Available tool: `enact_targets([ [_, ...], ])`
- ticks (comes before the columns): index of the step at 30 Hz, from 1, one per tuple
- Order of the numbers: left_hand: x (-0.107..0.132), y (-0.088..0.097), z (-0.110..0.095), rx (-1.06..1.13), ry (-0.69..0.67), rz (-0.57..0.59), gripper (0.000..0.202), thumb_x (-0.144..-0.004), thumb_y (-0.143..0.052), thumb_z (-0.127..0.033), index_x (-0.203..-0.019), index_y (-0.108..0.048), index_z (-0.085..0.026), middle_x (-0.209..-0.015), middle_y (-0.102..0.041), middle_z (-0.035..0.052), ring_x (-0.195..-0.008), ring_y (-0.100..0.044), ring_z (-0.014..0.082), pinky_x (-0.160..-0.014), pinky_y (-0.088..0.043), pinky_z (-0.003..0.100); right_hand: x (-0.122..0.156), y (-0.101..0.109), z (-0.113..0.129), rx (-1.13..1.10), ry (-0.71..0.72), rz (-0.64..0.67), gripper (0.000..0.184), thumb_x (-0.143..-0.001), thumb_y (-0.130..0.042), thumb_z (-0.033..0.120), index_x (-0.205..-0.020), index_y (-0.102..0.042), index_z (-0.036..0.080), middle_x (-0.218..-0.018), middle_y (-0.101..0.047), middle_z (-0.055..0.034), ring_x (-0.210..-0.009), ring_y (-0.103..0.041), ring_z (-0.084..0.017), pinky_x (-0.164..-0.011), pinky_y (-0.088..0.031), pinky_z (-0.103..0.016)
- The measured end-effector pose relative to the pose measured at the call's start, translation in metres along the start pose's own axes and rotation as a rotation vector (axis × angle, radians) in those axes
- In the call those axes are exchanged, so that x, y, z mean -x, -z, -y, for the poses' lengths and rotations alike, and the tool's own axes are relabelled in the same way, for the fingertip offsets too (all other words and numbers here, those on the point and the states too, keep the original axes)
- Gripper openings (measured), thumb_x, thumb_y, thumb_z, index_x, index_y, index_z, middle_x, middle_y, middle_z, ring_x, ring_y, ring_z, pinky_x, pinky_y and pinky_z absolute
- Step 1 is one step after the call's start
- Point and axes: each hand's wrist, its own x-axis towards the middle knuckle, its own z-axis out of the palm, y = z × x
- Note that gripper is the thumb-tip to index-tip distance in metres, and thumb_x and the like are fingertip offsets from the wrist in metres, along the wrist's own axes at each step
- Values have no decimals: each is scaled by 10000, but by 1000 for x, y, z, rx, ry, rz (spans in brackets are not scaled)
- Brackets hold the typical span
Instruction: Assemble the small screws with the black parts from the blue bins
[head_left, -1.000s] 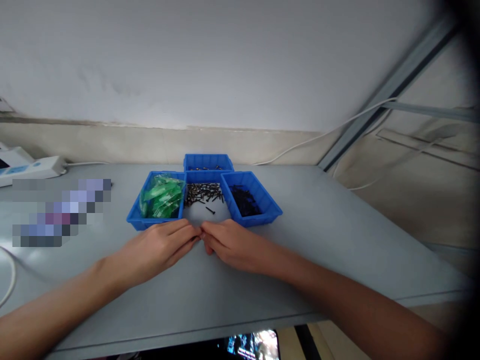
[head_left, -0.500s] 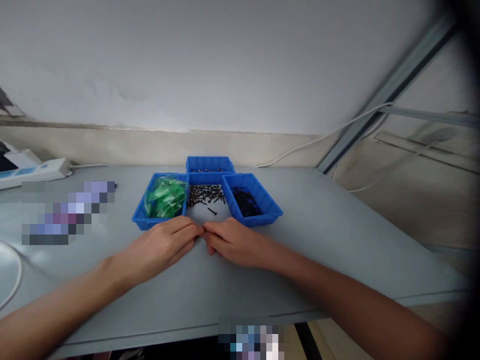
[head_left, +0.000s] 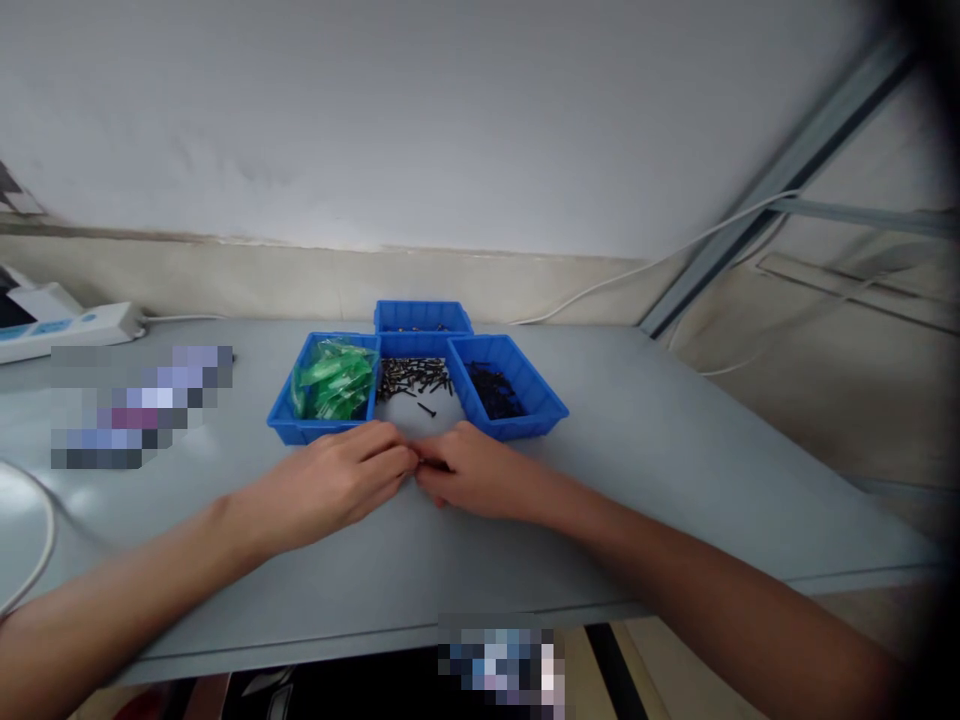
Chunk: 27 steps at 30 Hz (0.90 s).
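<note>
My left hand (head_left: 352, 474) and my right hand (head_left: 474, 470) meet fingertip to fingertip just above the grey table (head_left: 337, 590). Both are closed in a pinch; whatever sits between the fingers is too small and too covered to make out. Just beyond them lies a single black screw (head_left: 427, 410). Behind it, a loose heap of dark screws (head_left: 412, 376) spreads between the bins. To the left, a blue bin (head_left: 300, 432) holds green pieces in clear plastic bags (head_left: 335, 380). On the right, another blue bin (head_left: 534, 408) contains small black parts (head_left: 493, 390).
A third blue bin (head_left: 421, 316) with a few small metallic parts stands behind the heap. At the far left are a white power strip (head_left: 82, 330) and a blurred-out object (head_left: 146, 405). A white cable (head_left: 46, 530) curves at the left edge. A metal post (head_left: 720, 240) rises at right.
My hands stay together, with the fingers slightly shifted around the pinch. The view has tilted a little, so the bins and table appear slightly higher.
</note>
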Motion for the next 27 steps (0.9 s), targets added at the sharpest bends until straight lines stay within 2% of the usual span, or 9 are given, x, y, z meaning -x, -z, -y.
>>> enact_targets([
  [4, -1, 4, -4, -22, -15, -48, 237, -887, -336, -221, -839, -545, -120, -843, -544, 71, -746, -534, 142, -656, -468, 262, 1, -3, -2, 7, 30, -1, 191, -737, -425, 127, -685, -607, 150, -531, -549, 31, -500, -480, -75, -504, -318, -194],
  [8, -2, 5, -4, -34, -11, 2, 246, -886, -325, -222, -760, -519, -139, -718, -526, 28, -627, -510, 114, -557, -431, 224, 2, -2, -2, 10, 31, 11, 213, -726, -423, 92, -651, -614, 152, -504, -541, 38, -498, -470, -74, -512, -320, -194],
  [12, -3, 3, -1, -56, 65, 33, 241, -895, -324, -239, -809, -531, -151, -732, -534, 18, -638, -526, 115, -578, -428, 229, 2, 1, 2, 68, 39, -10, 190, -745, -431, 104, -627, -573, 144, -506, -531, 33, -478, -439, -69, -492, -291, -202],
  [16, -2, 0, -1, -44, 104, 108, 209, -890, -355, -243, -849, -541, -154, -750, -551, 20, -646, -546, 129, -568, -426, 238, 3, 1, 2, 111, 32, -43, 188, -782, -492, 253, -632, -539, 151, -525, -514, 36, -483, -430, -68, -468, -250, -215],
  [19, 0, -2, -2, -27, 117, 162, 207, -889, -359, -232, -817, -538, -156, -734, -555, 16, -629, -545, 134, -557, -419, 246, 3, 0, -1, 114, 25, -28, 258, -838, -435, 325, -670, -542, 161, -567, -528, 30, -515, -454, -76, -486, -256, -221],
  [23, -1, -5, -2, -18, 166, 167, 259, -900, -341, -272, -771, -535, -161, -715, -561, 15, -627, -549, 143, -572, -416, 261, 3, -1, -2, 161, 42, 1, 234, -871, -383, 257, -742, -555, 162, -645, -565, 12, -574, -478, -88, -541, -279, -228],
  [27, -4, -4, -1, 0, 228, 208, 292, -900, -341, -302, -743, -543, -163, -684, -565, 6, -608, -555, 136, -556, -398, 250, 4, 2, 2, 193, 40, -3, 222, -873, -383, 222, -738, -547, 153, -616, -542, 16, -550, -458, -82, -528, -270, -224],
])
